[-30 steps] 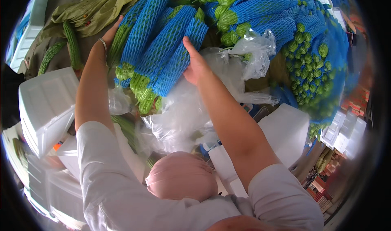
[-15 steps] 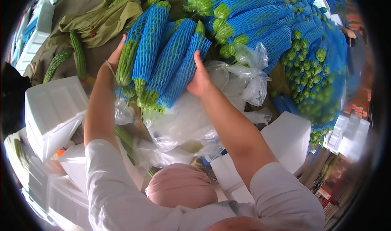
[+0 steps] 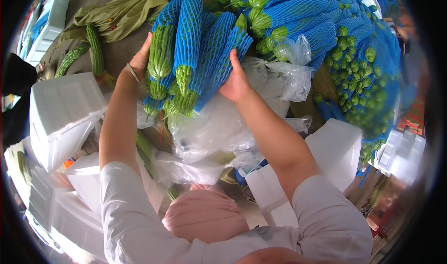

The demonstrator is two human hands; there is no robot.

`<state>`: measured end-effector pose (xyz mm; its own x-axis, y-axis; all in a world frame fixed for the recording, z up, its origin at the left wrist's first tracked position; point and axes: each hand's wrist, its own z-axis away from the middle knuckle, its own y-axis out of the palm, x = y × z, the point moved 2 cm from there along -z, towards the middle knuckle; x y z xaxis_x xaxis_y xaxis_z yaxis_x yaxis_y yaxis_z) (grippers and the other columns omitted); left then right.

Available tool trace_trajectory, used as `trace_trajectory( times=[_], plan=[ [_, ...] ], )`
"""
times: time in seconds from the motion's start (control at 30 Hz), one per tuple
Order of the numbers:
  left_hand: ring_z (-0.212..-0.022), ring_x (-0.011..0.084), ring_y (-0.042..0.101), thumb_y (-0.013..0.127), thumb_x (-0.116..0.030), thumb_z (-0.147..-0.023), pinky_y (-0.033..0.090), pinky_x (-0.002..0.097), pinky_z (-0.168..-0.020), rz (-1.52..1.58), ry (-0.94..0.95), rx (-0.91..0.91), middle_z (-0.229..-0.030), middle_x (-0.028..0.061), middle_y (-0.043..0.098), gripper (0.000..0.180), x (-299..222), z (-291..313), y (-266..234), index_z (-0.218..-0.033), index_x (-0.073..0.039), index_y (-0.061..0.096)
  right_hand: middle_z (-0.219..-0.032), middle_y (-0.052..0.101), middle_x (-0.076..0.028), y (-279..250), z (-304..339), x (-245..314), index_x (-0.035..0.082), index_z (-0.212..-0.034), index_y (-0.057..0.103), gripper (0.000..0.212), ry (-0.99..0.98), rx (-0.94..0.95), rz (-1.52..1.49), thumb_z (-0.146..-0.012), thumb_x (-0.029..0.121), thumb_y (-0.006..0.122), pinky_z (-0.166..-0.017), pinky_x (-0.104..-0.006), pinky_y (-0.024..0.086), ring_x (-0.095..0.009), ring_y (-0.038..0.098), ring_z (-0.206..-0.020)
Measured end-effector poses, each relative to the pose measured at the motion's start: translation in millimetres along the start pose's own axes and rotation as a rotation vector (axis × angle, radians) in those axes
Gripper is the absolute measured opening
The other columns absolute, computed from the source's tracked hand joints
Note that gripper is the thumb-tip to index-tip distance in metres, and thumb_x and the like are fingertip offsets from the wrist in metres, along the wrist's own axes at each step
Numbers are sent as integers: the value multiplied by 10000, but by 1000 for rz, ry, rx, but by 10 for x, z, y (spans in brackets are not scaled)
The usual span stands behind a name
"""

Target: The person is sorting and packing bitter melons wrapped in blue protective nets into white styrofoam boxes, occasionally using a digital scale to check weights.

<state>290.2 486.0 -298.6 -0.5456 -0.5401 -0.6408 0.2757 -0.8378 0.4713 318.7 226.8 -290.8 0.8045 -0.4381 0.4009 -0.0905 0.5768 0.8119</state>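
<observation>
both hands lifting a bundle of netted bitter gourds

left hand [image 3: 141,58] pressed flat against the left side of a bundle of bitter gourds [image 3: 193,59], fingers together and pointing up, palm on the outermost gourd; thin bracelet [image 3: 132,72] on that wrist; right hand [image 3: 236,81] cupped under and against the right side of the same bundle, thumb up along a netted gourd, other fingers hidden behind it; bundle squeezed between the 2 palms, held up in the upper middle of the view, tilted with stem ends down-left; each gourd in a blue foam net sleeve, green tips showing at the ends.

bundle sits above a heap of clear plastic bags [image 3: 219,129], not clearly touching it; behind and right, a big pile of netted gourds [image 3: 298,12] stretching along the top and down the right edge; a knotted clear bag [image 3: 292,68] lies just beside the right hand, against that pile; 2 bare bitter gourds [image 3: 95,49] lie on the brown surface at upper left, near an olive green cloth [image 3: 121,12]; white foam boxes [image 3: 63,115] at left, another white foam box [image 3: 335,147] at lower right below the right forearm; both sleeves white; pink rounded shape [image 3: 205,215] at bottom centre, cannot tell what it is.
</observation>
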Motion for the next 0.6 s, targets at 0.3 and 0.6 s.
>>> trace_trajectory(
  times=[0.3, 0.6],
  plan=[
    [-1296, 252, 349, 519, -677, -791, 277, 409, -1072, -33, 38, 125, -1448, 85, 337, 881, -34, 41, 118, -1427, -113, 288, -1384, 434, -85, 12, 62, -7, 99, -1375, 372, 831, 6, -18, 21, -799, 689, 471, -1071, -479, 244, -288, 386, -1266],
    [-1261, 244, 390, 476, -709, -792, 316, 400, -1044, 32, -35, 175, -1404, 82, 404, 866, -69, 96, 106, -1406, -113, 340, -1381, 438, -71, 67, 98, -66, 91, -1373, 367, 784, 15, -55, -44, -819, 624, 521, -1070, -456, 271, -270, 400, -1265]
  ],
)
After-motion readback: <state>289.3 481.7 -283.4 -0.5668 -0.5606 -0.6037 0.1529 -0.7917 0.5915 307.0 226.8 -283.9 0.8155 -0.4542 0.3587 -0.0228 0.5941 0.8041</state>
